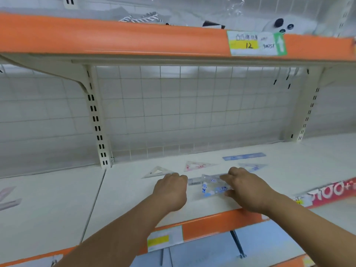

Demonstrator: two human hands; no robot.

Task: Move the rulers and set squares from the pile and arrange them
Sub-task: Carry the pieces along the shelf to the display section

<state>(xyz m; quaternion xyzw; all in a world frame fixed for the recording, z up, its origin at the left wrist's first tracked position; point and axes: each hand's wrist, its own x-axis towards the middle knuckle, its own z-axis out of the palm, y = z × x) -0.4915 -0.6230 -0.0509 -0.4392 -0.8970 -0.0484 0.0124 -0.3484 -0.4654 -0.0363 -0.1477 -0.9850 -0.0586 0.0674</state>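
Note:
A small pile of clear rulers and set squares with blue print (211, 186) lies on the white shelf (134, 201) between my hands. My right hand (248, 189) rests on the pile's right end, thumb and fingers around its edges. My left hand (171, 189) sits at the pile's left end with curled fingers; what it holds is hidden. Behind, laid out apart, are a clear set square (157, 172), a pink set square (198, 165), a blue-print set square (254, 166) and a blue ruler (244, 156).
A wire grid back panel (192, 112) closes the shelf behind. An orange-edged upper shelf (134, 38) with a price label (256, 43) hangs overhead. More rulers (8, 198) lie at far left. A red banner (333, 191) runs along the front edge at right.

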